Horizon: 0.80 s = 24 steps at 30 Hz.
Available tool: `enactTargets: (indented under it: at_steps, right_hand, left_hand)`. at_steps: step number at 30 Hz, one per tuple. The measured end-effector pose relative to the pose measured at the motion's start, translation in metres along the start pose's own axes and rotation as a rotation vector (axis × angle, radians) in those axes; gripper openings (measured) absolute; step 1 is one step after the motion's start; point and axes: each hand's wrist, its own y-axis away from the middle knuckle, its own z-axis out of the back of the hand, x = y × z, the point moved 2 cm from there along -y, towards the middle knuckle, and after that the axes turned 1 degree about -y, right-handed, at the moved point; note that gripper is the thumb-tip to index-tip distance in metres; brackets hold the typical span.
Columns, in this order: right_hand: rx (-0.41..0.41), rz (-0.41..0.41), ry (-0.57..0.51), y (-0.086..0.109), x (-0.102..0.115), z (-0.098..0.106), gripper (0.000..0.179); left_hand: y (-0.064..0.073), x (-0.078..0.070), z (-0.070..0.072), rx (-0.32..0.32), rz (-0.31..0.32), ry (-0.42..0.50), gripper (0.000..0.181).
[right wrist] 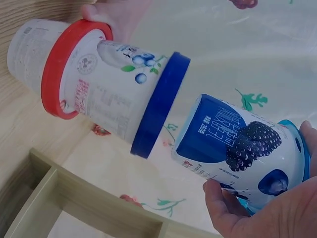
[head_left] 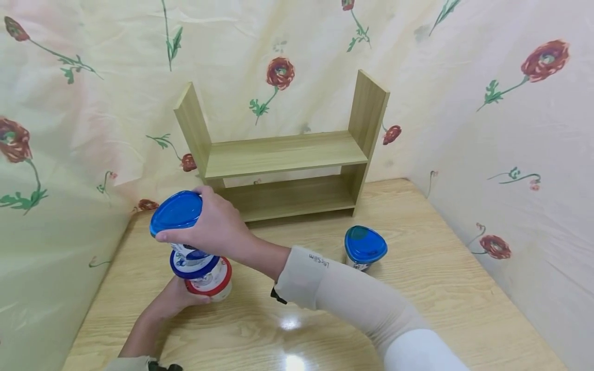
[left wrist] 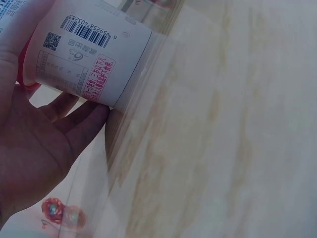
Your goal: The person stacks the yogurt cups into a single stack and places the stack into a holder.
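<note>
My left hand grips the red-lidded tub, which stands at the left of the table. In the left wrist view its thumb and fingers lie around the white side printed with a barcode. On that tub's lid sits a white tub with a dark blue lid and blueberry pictures. My right hand holds a yogurt cup with a light blue lid by its lid end, above this stack. The cup, printed with a blackberry, is apart from the dark blue lid in the right wrist view.
A wooden shelf with two boards stands at the back, close behind the stack. Another light-blue-lidded cup is on the table to the right, beyond my right forearm. Flower-patterned sheeting borders the table at the back and sides.
</note>
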Motion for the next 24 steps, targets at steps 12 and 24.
enactTargets:
  at_steps: [12, 24]
  right_hand:
    - [0.001, -0.001, 0.013, -0.001, -0.002, -0.019, 0.096]
    - [-0.012, -0.019, 0.089, 0.001, 0.001, -0.023, 0.098]
  left_hand:
    - [0.0, 0.004, 0.003, 0.007, -0.004, -0.001, 0.098]
    - [-0.002, 0.004, 0.003, 0.015, -0.025, 0.021, 0.098]
